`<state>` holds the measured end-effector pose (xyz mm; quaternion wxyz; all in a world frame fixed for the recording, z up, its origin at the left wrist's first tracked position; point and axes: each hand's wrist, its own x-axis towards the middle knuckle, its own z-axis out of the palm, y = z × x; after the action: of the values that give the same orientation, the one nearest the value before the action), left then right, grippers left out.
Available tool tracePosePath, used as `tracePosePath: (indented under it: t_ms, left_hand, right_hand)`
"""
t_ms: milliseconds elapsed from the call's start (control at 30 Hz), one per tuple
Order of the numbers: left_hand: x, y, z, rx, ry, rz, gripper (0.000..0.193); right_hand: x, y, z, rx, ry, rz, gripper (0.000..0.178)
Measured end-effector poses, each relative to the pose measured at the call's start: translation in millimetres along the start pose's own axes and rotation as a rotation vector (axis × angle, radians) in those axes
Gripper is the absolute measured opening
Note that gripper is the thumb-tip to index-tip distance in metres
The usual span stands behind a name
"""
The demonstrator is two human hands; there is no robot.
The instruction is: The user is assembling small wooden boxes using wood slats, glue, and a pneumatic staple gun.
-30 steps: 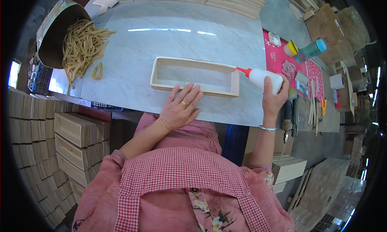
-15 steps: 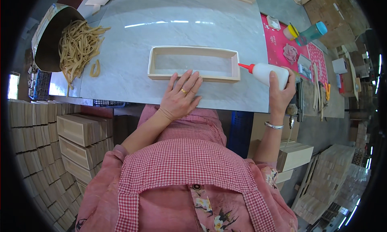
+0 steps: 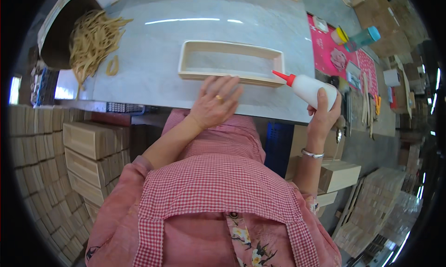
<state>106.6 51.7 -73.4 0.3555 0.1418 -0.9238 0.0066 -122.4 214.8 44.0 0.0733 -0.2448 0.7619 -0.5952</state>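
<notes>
A shallow rectangular wooden frame (image 3: pixel 207 76) lies on the pale marbled table, its long side facing me. My left hand (image 3: pixel 216 100) rests at the near side of this frame, fingers stretched and slightly apart, fingertips at its near wall; nothing is in the hand. A white squeeze bottle (image 3: pixel 312 91) with a red pointed nozzle is gripped in my right hand (image 3: pixel 324 116). The bottle is tilted, and its nozzle tip points left at the frame's right end. Whether the tip touches the wood I cannot tell.
At the left, a tipped container (image 3: pixel 52 35) spills tan bands (image 3: pixel 95 39) onto the table (image 3: pixel 153 93). On the right are a pink mat (image 3: pixel 319 48), a teal bottle (image 3: pixel 362 39) and a yellow-rimmed cup (image 3: pixel 339 35). Stacked wooden boxes (image 3: pixel 83 139) stand below left.
The table and frame sit higher in the picture as the view has shifted. The nozzle has moved slightly over the frame's right end. My left fingers remain beside the near wall.
</notes>
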Motion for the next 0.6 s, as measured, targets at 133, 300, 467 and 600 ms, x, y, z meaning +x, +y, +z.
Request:
tracePosePath:
  t_ms: [133,300,467,600]
  left_hand:
    - [3.3,0.3,7.3,-0.031,-0.060,0.047,0.044]
    - [4.9,0.7,4.4,-0.124,-0.079,-0.011,0.040]
    - [-3.4,0.4,10.4,-0.170,-0.105,-0.051,0.041]
    - [0.2,-0.7,5.6,-0.125,-0.105,-0.031,0.041]
  right_hand:
    - [-27.4,-2.9,57.2,0.263,-0.139,0.096,0.039]
    - [-47.3,-19.0,115.4,0.255,-0.259,0.061,0.039]
    - [-49.6,-10.2,152.7,0.245,-0.357,-0.041,0.038]
    - [-50.7,-18.8,162.7,0.195,-0.387,-0.070,0.038]
